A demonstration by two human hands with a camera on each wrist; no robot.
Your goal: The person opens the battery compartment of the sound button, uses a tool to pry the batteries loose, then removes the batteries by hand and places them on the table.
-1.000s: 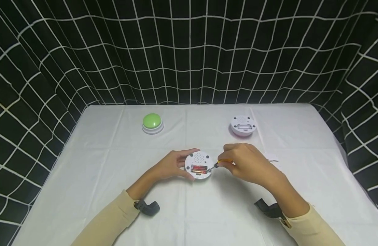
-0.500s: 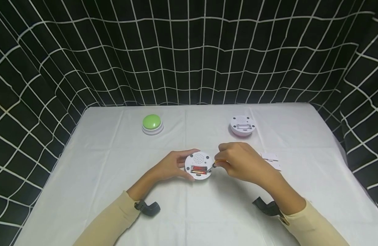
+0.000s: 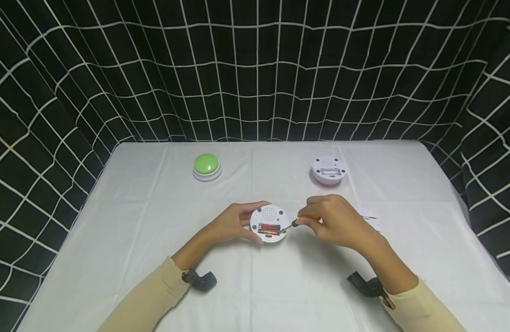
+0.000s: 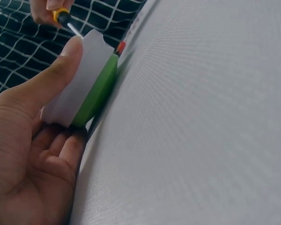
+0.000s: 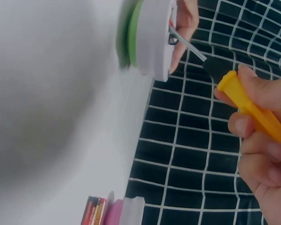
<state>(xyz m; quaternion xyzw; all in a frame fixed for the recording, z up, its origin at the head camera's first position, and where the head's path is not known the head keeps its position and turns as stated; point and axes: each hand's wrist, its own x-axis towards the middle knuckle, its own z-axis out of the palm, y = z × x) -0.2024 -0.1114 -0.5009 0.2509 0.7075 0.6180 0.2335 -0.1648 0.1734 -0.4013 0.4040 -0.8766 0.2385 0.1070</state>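
My left hand [image 3: 231, 224] grips a round push button [image 3: 269, 212] by its edge, thumb on one side and fingers on the other. The button lies upside down, white base up, its green dome [image 4: 94, 96] facing the table. In its uncovered compartment sit two red and orange batteries [image 3: 269, 229]. My right hand [image 3: 331, 221] holds a screwdriver [image 5: 257, 112] by its yellow handle, thumb and fingers curled round it. The metal shaft [image 5: 191, 47] reaches into the right end of the compartment, its tip at the battery ends.
A second green push button [image 3: 206, 167] stands dome up at the back left. At the back right, a pink one [image 3: 328, 170] rests upside down with a bare battery compartment. Small white flat pieces [image 3: 370, 221] lie beyond my right wrist on the white-covered table [image 3: 196, 304].
My right hand moved slightly left toward the button, then back right with the screwdriver. The tip stays at the compartment's right end. The left hand and button hold still.
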